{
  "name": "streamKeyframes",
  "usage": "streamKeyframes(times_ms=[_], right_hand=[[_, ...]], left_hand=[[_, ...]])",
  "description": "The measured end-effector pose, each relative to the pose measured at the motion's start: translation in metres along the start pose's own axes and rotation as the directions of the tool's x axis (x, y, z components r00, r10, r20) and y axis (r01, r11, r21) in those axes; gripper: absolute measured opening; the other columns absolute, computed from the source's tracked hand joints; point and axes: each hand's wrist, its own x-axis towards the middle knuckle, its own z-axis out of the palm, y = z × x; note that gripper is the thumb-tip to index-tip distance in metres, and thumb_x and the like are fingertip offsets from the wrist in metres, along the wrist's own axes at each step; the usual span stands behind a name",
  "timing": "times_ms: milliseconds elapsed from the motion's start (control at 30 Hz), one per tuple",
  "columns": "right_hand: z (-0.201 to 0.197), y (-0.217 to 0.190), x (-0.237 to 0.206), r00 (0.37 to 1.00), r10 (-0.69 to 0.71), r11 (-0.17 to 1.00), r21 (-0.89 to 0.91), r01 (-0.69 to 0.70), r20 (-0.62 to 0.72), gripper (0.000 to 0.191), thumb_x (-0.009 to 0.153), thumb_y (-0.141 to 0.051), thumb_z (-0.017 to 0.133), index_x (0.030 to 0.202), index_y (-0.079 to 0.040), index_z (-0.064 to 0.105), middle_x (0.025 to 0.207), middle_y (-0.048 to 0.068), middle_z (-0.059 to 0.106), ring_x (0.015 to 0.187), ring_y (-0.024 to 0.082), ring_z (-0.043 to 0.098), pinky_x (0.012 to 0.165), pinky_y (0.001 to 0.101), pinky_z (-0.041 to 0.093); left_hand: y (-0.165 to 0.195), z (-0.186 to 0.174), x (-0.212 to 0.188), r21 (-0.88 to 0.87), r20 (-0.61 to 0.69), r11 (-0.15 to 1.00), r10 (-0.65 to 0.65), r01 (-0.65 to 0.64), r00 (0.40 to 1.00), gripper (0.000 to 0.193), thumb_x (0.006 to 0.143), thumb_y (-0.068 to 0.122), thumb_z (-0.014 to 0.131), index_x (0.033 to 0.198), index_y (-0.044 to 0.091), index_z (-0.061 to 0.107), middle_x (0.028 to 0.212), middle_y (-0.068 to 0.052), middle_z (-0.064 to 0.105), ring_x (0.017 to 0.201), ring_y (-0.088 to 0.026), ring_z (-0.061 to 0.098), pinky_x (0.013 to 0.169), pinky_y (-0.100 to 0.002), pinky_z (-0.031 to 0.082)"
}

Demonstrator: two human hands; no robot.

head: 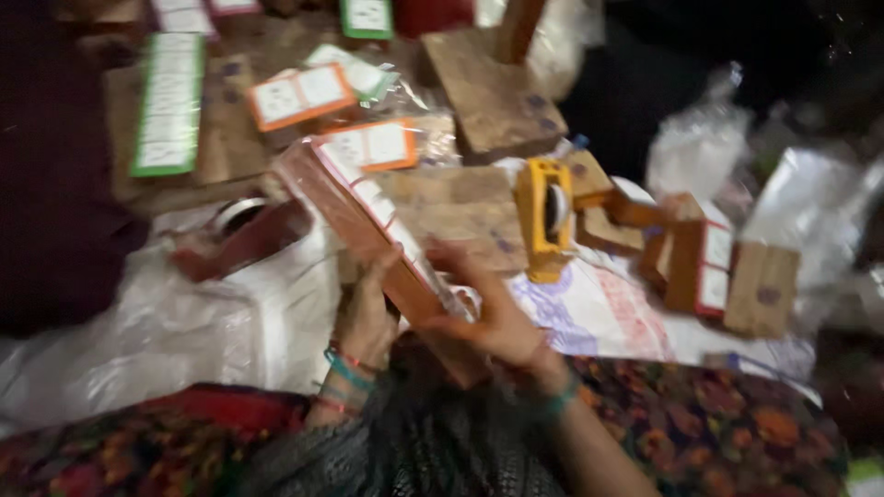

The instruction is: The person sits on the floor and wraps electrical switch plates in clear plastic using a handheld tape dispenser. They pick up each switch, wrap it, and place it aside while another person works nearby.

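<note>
Nearest the camera is the person's lap, a dark cloth with orange flowers (727, 428) and a grey knitted wrap over it. Just above it both hands grip one long brown box in clear wrap (382, 230). The left hand (366, 317), with beaded bangles at the wrist, is closed around the box's lower left edge; the right hand (493, 317) is spread against its near right side, fingers curled on.

The box is held over the lap and the white plastic sheet (230, 322). Its long axis runs diagonally, the near end low between the hands, the far end pointing up and to the left, the white-and-orange labelled face turned up and right.

The picture is blurred by motion. With only the near end held, the slick wrap could slide through the fingers, and the far end could swing into the yellow tape dispenser (545, 216) or the stacked labelled boxes (299, 97) beyond.
</note>
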Motion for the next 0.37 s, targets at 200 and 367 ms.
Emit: streamKeyframes(times_ms=[200,367], right_hand=[[-0.043,0.014,0.004,0.951,0.287,0.901,0.371,-0.227,-0.115,0.061,0.092,-0.009,0.064,0.15,-0.006,0.045,0.144,0.013,0.059,0.135,0.024,0.055,0.108,0.0382,0.046],[-0.003,0.074,-0.003,0.908,0.377,0.775,0.474,-0.418,0.185,0.063,0.096,-0.02,0.067,0.154,-0.005,0.05,0.134,0.021,0.06,0.124,0.029,0.056,0.106,0.0399,0.045]], left_hand=[[0.024,-0.031,0.02,-0.414,0.361,0.908,0.1,0.064,0.927,0.074,0.095,0.058,0.06,0.134,-0.005,0.057,0.121,-0.025,0.069,0.106,-0.037,0.07,0.094,-0.048,0.058],[0.034,-0.038,0.024,-0.357,0.244,0.927,0.209,-0.113,0.947,0.083,0.094,0.064,0.061,0.142,-0.003,0.053,0.126,-0.026,0.066,0.109,-0.039,0.067,0.095,-0.05,0.057]])
